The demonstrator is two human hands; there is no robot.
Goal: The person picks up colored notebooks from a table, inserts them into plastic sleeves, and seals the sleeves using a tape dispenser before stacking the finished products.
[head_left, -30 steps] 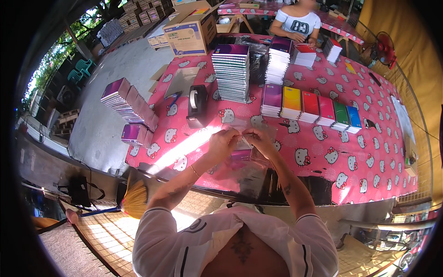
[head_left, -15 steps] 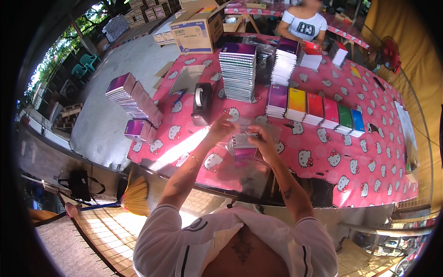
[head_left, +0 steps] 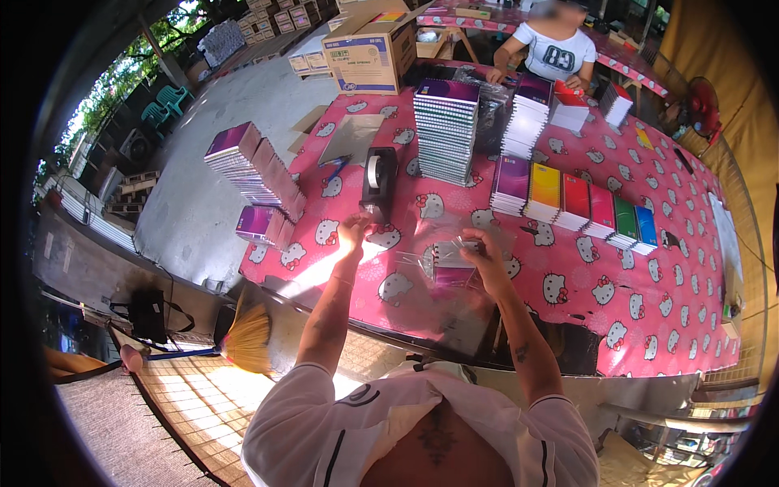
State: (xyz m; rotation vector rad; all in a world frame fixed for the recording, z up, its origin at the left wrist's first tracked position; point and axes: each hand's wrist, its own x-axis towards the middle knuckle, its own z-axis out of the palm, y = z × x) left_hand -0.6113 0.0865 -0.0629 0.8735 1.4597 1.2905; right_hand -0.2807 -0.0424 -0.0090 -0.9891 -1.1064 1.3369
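A pack of purple-covered notebooks [head_left: 451,274] lies at the near edge of the table, loosely covered by clear plastic wrap [head_left: 422,258]. My right hand [head_left: 484,258] is at the pack's right side, fingers bent and closed on the edge of the wrap. To the left, my left hand [head_left: 355,233] reaches the near end of a black tape dispenser [head_left: 378,183]. Its fingertips are pinched at the dispenser's cutting end, on what looks like the end of the clear tape. The tape itself is hard to see in the glare.
Tall notebook stacks [head_left: 445,134] stand beyond the dispenser, with leaning purple stacks [head_left: 256,166] at left. A row of coloured notebooks [head_left: 574,199] runs to the right. Across the table, a person [head_left: 552,53] handles red notebooks. A cardboard box [head_left: 369,61] stands at the far left.
My left hand has left the plastic wrap and moved left to the tape dispenser. My right hand stays by the pack. The person opposite has shifted their hands, and the whole view has turned slightly.
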